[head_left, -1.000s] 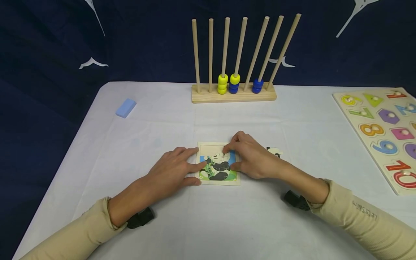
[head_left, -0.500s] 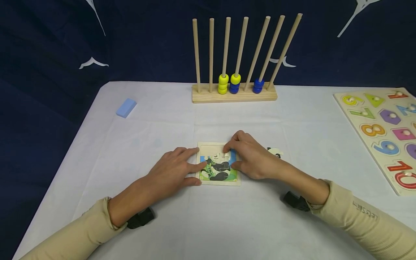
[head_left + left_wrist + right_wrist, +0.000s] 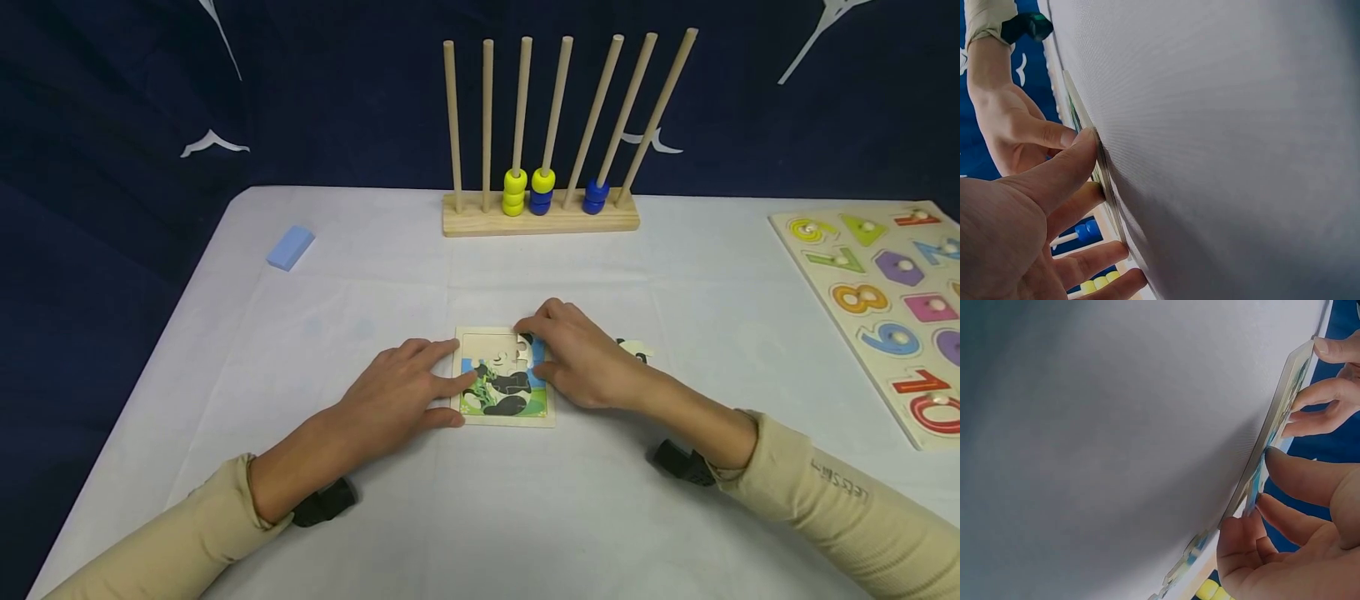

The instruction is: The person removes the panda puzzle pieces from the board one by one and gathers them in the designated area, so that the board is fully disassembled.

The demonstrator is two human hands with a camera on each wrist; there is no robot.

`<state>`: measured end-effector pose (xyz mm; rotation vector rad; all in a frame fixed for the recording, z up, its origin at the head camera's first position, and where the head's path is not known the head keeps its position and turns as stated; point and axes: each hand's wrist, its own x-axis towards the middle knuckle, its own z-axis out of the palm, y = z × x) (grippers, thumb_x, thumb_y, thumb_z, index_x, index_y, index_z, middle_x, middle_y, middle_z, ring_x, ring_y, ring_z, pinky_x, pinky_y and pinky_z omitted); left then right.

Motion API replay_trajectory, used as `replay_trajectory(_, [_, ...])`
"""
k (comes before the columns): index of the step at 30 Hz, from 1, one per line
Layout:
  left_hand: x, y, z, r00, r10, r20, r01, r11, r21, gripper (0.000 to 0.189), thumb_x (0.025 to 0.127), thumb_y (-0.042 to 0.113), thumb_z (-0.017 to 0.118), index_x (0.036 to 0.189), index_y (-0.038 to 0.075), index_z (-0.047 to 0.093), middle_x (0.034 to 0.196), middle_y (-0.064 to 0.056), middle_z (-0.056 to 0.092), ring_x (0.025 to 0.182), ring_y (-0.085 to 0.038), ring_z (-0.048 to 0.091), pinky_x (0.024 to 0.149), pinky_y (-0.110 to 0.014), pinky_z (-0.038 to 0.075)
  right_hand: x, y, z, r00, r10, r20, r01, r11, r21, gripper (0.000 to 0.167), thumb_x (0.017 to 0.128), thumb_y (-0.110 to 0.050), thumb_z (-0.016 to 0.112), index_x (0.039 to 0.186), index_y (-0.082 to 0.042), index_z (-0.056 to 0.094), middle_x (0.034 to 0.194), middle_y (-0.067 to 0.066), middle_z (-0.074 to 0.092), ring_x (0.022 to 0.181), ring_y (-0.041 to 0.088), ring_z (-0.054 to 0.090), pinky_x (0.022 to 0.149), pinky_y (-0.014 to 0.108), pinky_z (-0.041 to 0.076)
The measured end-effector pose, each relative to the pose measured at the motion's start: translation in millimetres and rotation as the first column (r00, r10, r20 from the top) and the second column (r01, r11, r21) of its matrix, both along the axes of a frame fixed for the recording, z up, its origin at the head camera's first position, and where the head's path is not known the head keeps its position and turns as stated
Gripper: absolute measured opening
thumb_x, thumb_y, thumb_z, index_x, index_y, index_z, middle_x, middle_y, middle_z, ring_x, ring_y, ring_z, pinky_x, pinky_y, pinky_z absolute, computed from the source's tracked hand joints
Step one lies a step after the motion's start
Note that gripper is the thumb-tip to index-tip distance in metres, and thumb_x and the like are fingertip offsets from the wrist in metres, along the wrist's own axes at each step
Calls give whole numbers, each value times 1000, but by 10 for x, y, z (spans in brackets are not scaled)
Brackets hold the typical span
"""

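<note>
Staged recording setup, lab-like play table: white-covered table [image 3: 375,275] against a dark blue backdrop cloth [image 3: 112,100]. Educational toys around a wooden peg rack [image 3: 540,212] with stacked beads: number board [image 3: 885,308] to its right, blue block [image 3: 290,247] to its left.

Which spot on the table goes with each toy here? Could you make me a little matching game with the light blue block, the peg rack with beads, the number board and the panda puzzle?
Things:
1. light blue block
2. peg rack
3. number board
4. panda puzzle

Places:
A. far middle of the table, by the dark cloth
B. between the two hands
C. right edge of the table
D. far left of the table

Pairs: 1-D, 2-A, 3-C, 4-B
</note>
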<state>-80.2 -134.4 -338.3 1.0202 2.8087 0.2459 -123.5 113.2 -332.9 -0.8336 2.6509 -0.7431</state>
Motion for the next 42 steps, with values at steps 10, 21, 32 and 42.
replay_trajectory(10, [-2,9,6,1000,15,23,-14,1000,-13,51,87,40,75,133,20,65,143,-19,48,123,-35,49,90,-53,47,-16,0,3,1000,-7,-3,7,1000,-17,42,84,5,71,125,-3,64,108,11,57,99,26,49,85,41,43])
replay_trajectory(21, [-10,8,-2,1000,11,21,-11,1000,-14,51,87,40,75,133,20,65,143,-19,49,122,-35,49,90,-52,47,-26,2,-12,1000,7,-2,-7,1000,5,40,85,9,68,125,2,66,102,9,58,97,24,52,85,41,44])
replay_trajectory(32, [-4,7,-2,1000,9,16,-9,1000,-6,50,86,39,76,131,20,66,142,-19,49,122,-35,50,90,-52,47,-23,28,-2,1000,-3,2,3,999,-40,43,86,7,68,128,0,62,107,9,60,92,23,50,81,38,42])
replay_trajectory(42, [-3,3,2,1000,8,11,-8,1000,1,50,86,40,76,132,20,66,142,-19,49,122,-36,50,90,-53,47,-16,139,67,1000,-9,-11,9,999,-40,36,85,6,71,120,2,68,104,6,63,93,23,55,85,41,46])
